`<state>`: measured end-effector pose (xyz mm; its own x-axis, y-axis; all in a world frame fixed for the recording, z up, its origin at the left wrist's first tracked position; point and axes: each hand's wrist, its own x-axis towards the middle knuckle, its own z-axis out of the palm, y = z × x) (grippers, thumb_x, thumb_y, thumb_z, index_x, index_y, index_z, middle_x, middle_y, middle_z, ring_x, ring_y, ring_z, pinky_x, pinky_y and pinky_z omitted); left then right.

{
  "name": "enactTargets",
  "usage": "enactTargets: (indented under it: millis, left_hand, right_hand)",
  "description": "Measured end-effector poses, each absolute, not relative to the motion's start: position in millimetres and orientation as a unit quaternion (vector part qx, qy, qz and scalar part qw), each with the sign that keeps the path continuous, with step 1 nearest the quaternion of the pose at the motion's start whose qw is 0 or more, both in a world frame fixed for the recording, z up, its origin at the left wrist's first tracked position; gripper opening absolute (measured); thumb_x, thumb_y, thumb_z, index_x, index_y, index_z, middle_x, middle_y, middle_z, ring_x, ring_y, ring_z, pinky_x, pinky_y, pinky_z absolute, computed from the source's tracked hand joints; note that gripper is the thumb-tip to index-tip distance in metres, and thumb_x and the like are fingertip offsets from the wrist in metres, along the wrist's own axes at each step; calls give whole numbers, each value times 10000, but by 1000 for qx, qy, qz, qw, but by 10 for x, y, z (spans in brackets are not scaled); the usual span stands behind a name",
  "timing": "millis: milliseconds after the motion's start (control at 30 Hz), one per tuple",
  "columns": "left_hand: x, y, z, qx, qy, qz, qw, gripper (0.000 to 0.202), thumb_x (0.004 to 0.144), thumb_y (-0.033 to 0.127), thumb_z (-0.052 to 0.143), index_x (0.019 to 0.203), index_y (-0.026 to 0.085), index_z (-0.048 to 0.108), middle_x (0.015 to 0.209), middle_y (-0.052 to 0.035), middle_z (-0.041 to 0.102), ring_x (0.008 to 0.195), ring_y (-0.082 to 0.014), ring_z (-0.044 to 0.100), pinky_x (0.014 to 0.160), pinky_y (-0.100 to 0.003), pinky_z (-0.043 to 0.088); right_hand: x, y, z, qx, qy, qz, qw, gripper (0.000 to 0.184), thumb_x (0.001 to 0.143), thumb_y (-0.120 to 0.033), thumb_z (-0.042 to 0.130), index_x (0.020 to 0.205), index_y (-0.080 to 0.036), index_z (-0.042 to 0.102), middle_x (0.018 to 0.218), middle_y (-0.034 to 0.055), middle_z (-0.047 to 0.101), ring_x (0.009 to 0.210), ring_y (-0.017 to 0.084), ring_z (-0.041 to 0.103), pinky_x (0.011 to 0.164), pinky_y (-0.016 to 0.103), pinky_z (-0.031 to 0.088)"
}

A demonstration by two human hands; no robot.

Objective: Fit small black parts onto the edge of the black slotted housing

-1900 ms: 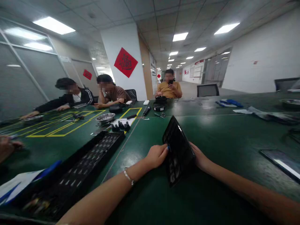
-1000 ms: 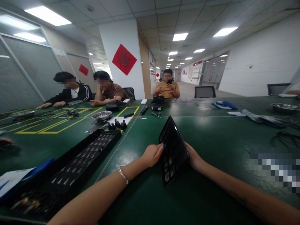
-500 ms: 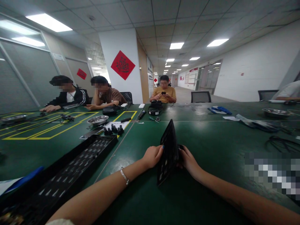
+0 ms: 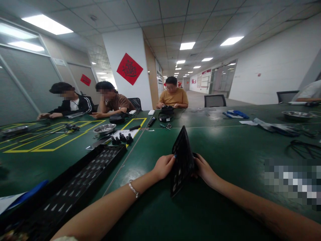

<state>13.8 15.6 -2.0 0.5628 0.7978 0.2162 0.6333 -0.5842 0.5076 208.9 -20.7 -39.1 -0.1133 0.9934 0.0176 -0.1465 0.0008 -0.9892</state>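
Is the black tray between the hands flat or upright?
Upright, tilted: the black tray stands steeply on edge, left hand and right hand gripping its sides.

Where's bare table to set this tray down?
Bare green table lies right of the upright tray and right hand, out to the cables, and beyond the tray up to the scissors. A narrower strip runs between the left hand and the long tray. Crowded around the metal bowl and small black parts.
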Motion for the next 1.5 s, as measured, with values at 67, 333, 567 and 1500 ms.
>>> enactTargets:
  millis: [67, 333, 567, 1500]
  left_hand:
    - [133, 157, -34, 869, 410, 212, 180, 480, 922, 413, 157, 757, 160, 531, 677, -29, 569, 654, -163, 541, 607, -238, 376]
    - [121, 87, -8, 877, 442, 166, 90, 438, 931, 342, 139, 851, 173, 535, 746, -53, 608, 723, -191, 582, 642, -256, 375]
    - [135, 101, -11, 876, 444, 168, 83, 445, 928, 350, 150, 794, 178, 538, 703, -48, 602, 682, -181, 577, 617, -249, 362]
    - [140, 76, 6, 855, 474, 196, 80, 413, 915, 359, 208, 766, 178, 549, 696, -42, 593, 677, -171, 565, 596, -239, 336]
  right_hand:
    - [2089, -209, -390, -425, -492, 563, 510, 350, 823, -458, 444, 1048, -192, 414, 632, -19, 538, 451, 124, 545, 367, 217, 360]
    - [2072, -229, -358, -420, -491, 564, 515, 356, 807, -466, 466, 1020, -186, 413, 632, -25, 530, 431, 110, 523, 362, 214, 353]
    - [2084, -221, -372, -416, -494, 566, 513, 350, 826, -440, 447, 1065, -188, 404, 640, -17, 559, 454, 119, 552, 360, 205, 361]
    - [2068, -231, -350, -436, -513, 541, 504, 464, 799, -489, 447, 1128, -167, 391, 600, -22, 551, 443, 132, 551, 372, 229, 382]
